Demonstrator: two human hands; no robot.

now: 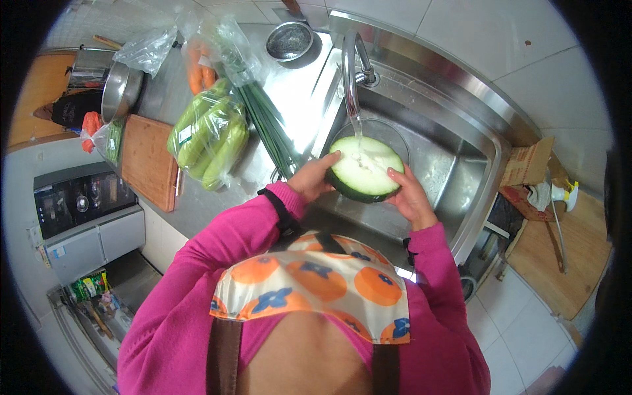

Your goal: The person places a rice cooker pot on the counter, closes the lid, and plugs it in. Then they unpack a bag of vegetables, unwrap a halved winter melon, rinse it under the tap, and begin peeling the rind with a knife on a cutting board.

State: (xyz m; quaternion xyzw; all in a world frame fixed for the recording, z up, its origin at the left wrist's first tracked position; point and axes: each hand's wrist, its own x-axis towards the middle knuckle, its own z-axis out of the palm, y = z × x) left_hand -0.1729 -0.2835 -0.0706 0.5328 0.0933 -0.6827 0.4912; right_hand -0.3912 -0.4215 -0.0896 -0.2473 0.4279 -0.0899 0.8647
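Note:
Both hands hold a thick cut piece of winter melon (368, 170), its pale flesh facing up and its dark green rind below. My left hand (316, 177) grips the left edge, thumb on the rim. On the right side, my right hand (410, 192) clasps it with the thumb on the cut face. Water runs from the chrome faucet (351, 74) onto the flesh near the seedy middle. Beneath the melon lies the stainless steel sink (434, 163), partly hidden by it and by my hands.
Left of the sink, the steel counter holds long green leafy stalks (264, 118), bagged pale green squashes (210, 138), carrots (200, 69), a wooden cutting board (148, 160) and a metal bowl (290, 42). A cardboard box (528, 163) and a spray bottle (568, 195) stand to the right.

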